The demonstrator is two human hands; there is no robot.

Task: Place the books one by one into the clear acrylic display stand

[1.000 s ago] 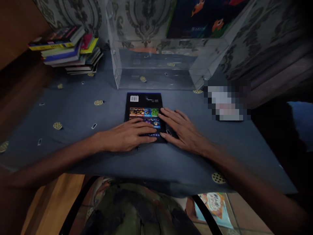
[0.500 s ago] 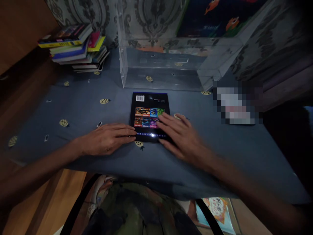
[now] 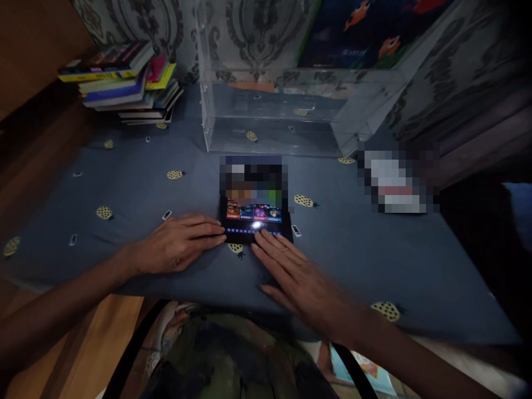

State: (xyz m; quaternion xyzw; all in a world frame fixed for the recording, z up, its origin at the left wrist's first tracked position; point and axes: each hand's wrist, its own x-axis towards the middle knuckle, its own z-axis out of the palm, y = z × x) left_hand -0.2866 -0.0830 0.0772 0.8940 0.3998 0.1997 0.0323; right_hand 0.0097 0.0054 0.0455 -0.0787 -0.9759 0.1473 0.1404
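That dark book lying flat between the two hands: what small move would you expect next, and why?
Probably a grip on the book's near edge to lift it. It lies flat on the blue cloth; left hand touches its left edge, right hand its near edge, both open.

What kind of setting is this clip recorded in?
Most likely a room in a home, at a table used for books. A patterned blue tablecloth covers it, a stack of books sits in the far left corner, and ornate wallpaper lines the wall behind a clear plastic box.

Open cloth (image 3: 137,188) left of book (image 3: 254,213); acrylic case (image 3: 286,111) blocks behind; book stack (image 3: 124,83) far-left.
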